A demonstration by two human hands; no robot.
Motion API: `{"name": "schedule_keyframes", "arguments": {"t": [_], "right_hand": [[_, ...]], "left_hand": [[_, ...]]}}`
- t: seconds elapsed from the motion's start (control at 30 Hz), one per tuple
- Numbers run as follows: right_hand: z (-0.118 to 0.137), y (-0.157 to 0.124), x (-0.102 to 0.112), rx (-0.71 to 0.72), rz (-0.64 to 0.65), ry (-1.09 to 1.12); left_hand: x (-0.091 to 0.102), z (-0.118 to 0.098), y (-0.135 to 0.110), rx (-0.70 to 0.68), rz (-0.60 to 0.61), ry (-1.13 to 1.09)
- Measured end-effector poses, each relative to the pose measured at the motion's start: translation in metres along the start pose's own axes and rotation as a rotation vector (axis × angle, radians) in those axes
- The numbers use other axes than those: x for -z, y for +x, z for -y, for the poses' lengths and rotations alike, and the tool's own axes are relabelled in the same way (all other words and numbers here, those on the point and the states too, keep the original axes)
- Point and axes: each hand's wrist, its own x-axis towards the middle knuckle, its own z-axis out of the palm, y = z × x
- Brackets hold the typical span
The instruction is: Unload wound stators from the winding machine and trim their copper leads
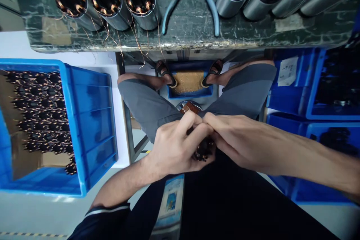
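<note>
Close to my lap, my left hand (180, 142) is wrapped round a motor stator (204, 149). Only its dark end with copper windings shows between the fingers; the rest is covered. From the other side my right hand (234, 137) is closed, its thumb and fingertips pinched together at the stator's upper edge, touching the left fingertips. Whatever the right fingers grip is too small and hidden to make out. On the bench ahead, several stators in metal housings (143, 3) stand upright at the left, with thin copper wires trailing over the front edge.
Blue-handled pliers (210, 3) lie spread on the green bench (185, 39). More metal cylinders (232, 2) stand at the right. A blue crate (92, 116) with rows of wound cores is on the left; blue bins (289, 101) with dark parts are on the right. A small tray (188, 82) sits between the feet.
</note>
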Motion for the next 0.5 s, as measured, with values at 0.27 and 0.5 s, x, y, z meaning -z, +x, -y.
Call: {"name": "schedule_keyframes", "arguments": {"t": [0.27, 0.5], "right_hand": [[0.024, -0.011, 0.047, 0.145, 0.085, 0.164], [0.001, -0.017, 0.023, 0.106, 0.008, 0.108]], "left_hand": [[0.010, 0.008, 0.012, -0.018, -0.454, -0.552], [-0.043, 0.028, -0.013, 0.591, 0.848, -1.683]]}}
